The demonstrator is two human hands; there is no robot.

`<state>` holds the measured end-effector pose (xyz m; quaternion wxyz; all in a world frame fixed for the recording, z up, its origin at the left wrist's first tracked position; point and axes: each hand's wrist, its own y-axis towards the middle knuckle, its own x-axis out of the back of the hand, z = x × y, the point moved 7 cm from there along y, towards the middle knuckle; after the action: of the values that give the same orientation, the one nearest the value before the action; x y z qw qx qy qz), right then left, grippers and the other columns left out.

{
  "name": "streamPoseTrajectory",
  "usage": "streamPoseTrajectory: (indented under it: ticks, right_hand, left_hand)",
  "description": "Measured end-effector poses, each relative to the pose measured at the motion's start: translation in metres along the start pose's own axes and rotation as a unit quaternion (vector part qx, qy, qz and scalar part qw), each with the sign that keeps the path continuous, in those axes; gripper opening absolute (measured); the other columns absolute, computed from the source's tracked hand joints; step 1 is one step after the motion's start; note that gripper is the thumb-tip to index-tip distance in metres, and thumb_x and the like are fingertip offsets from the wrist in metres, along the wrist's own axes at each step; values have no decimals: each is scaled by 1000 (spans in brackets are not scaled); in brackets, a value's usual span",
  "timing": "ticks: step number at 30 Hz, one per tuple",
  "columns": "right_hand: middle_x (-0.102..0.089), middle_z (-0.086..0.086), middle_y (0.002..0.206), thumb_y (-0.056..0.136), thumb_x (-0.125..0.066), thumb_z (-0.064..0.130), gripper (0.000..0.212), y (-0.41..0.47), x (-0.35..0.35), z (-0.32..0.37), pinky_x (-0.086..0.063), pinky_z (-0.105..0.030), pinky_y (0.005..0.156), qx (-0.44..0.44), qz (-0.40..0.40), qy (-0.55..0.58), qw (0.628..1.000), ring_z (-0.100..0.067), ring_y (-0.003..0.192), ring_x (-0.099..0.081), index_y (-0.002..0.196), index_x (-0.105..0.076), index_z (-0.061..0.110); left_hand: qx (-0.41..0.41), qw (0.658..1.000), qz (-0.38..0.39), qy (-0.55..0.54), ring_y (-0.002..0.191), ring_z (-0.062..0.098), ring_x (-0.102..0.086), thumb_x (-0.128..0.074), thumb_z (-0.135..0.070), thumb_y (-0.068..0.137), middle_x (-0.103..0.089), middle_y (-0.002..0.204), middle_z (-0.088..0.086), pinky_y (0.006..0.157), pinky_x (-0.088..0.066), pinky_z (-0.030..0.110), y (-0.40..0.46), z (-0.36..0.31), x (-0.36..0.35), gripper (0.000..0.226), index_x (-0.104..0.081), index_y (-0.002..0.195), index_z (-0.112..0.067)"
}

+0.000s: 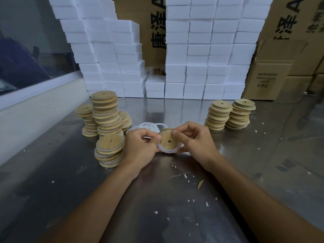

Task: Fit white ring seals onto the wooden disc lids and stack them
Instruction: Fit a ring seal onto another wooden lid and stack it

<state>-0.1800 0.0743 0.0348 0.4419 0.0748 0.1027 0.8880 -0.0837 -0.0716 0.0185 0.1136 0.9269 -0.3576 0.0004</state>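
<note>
Both hands hold one wooden disc lid (168, 139) upright above the steel table; it has a small centre hole. A white ring seal (164, 150) sits around its lower edge. My left hand (140, 146) pinches the lid's left side, and my right hand (194, 139) pinches its top right edge. Behind the hands lies a loose pile of white ring seals (149, 126). Stacks of lids with seals (108, 151) stand at the left, with a taller stack (106, 113) behind. Two stacks of bare wooden lids (218, 114) (241, 113) stand at the right.
The steel table (157, 207) carries white foam crumbs and a wood sliver (200, 184). White foam blocks (201, 67) form a wall along the back, with cardboard boxes (273, 71) at the right. A white ledge (35, 106) borders the left side.
</note>
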Motion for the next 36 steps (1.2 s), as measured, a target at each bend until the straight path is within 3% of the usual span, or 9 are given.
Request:
streamPoseTrajectory:
  ticks: [3, 7, 12, 16, 22, 27, 32, 36]
  right_hand:
    - [-75, -8, 78, 90, -69, 7, 10, 0, 1, -6, -57, -30, 56, -18, 0, 38, 999, -15, 72, -72, 86, -64, -1]
    - [-75, -9, 78, 90, -69, 7, 8, 2, 4, -9, -58, -30, 57, -21, -18, 36, 999, -15, 70, -71, 86, -67, 0]
    - [-74, -7, 75, 87, -70, 2, 6, 4, 5, -2, -58, -26, 59, 39, -29, -22, 999, -11, 65, -70, 82, -69, 4]
    - [-76, -9, 83, 84, -75, 4, 4, 2, -3, 6, -60, -35, 70, 98, -1, -95, 991, -20, 77, -73, 83, -73, 8]
    - [-75, -8, 77, 85, -74, 7, 7, 3, -2, -3, -62, -37, 70, 54, -4, -56, 997, -18, 70, -72, 84, -69, 2]
    - [-71, -3, 68, 86, -70, 0, 8, 5, -1, -8, -61, -31, 67, 10, 9, -14, 1000, -11, 62, -68, 79, -65, 1]
    - [-72, -8, 71, 84, -71, -3, 5, 4, 1, -8, -60, -23, 63, -5, 22, 15, 1000, -11, 62, -70, 83, -67, -6]
    - [-70, -9, 72, 85, -69, -3, 4, 3, -1, -11, -59, -21, 63, -21, 29, 26, 999, -9, 63, -69, 84, -65, -3]
  left_hand:
    - [17, 1000, 3, -16, 72, 21, -74, -72, 3, 81, -73, 69, 3, 64, -61, 34, 0, 3, 0, 30, -69, 57, -15]
    - [37, 999, 12, -17, 72, 20, -74, -71, 2, 80, -73, 68, -1, 64, -60, 30, 0, 7, 0, 31, -69, 54, -15]
    - [-20, 1000, 24, 0, 75, 25, -74, -75, -5, 79, -72, 74, 10, 70, -61, 44, -3, -4, -3, 23, -67, 64, -20]
    - [-100, 994, 43, 33, 77, 24, -73, -73, -10, 84, -71, 80, 7, 72, -59, 53, -9, -19, -7, 20, -63, 74, -24]
    - [-61, 998, 17, -7, 80, 31, -72, -71, -2, 84, -69, 89, 13, 71, -58, 58, -5, -13, -2, 23, -63, 70, -19]
    - [-38, 999, 17, -23, 78, 30, -73, -69, 1, 85, -70, 88, 13, 70, -59, 57, -4, -10, -2, 29, -64, 67, -21]
    - [-20, 998, 21, -58, 72, 19, -73, -68, 4, 85, -68, 77, 1, 60, -61, 39, -4, -8, -2, 23, -63, 70, -13]
    - [18, 996, 4, -91, 80, 19, -72, -66, 4, 87, -66, 91, 10, 59, -60, 40, -3, -2, 0, 18, -60, 74, -7]
